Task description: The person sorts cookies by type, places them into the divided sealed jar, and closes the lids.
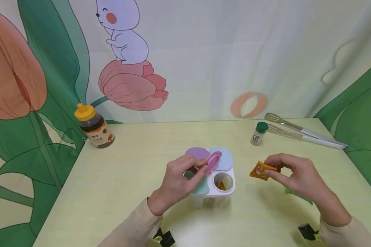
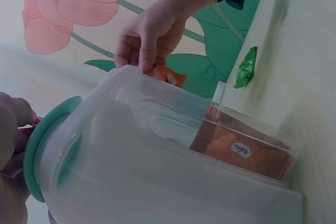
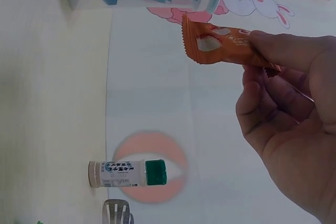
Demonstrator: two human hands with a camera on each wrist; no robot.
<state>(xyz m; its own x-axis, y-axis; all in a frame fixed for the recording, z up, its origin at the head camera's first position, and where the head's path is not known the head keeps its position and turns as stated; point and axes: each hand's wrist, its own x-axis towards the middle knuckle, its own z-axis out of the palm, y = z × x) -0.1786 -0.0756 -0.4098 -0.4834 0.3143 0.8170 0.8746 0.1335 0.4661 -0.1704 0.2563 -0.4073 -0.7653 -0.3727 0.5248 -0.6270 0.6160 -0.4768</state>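
My left hand pinches a pink lid between thumb and fingers, raised over a white divided container. Purple, blue and mint green lids cover its other compartments, while the front right one stands uncovered. Inside that opening lie orange packets; through the clear wall in the left wrist view, a brown-orange packet shows near the bottom. To the container's right, my right hand holds a small orange snack packet by one end, above the table.
Behind the right hand stands a small green-capped shaker bottle. Two slotted metal utensils with white handles lie at the back right. A yellow-capped syrup bottle is at the back left. A green packet lies beneath the right forearm.
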